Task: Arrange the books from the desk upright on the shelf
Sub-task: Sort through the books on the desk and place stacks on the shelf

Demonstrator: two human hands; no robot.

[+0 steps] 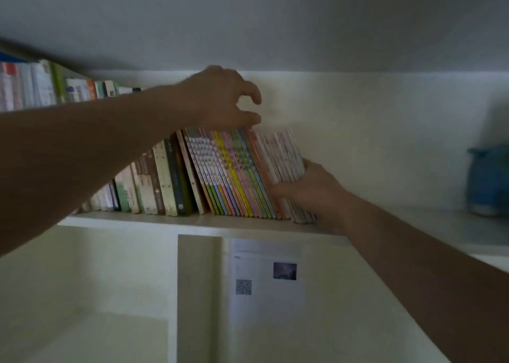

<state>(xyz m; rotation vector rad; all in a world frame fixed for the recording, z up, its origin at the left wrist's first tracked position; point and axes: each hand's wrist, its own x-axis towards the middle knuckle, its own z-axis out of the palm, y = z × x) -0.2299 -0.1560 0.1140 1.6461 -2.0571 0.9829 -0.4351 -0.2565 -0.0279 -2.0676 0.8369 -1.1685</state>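
Gripping the white books [283,156] at the row's right end, right hand [305,189] wraps them; left hand [220,98] hovers half-open over the colourful books [228,169] on the shelf [137,220].

Thin pastel-spined books [237,175] in row on white shelf [154,220], leaning left, spines outward.

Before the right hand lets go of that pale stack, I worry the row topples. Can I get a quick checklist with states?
1. Right hand grips pale thin books: ok.
2. Stack's foot on white shelf board: ok.
3. Stack upright: not ok, leaning left.
4. Left hand steadying colourful thin-spined books at their tops: ok.
5. Free shelf to the right: ok.
6. Blue rounded object clear of the row: ok.
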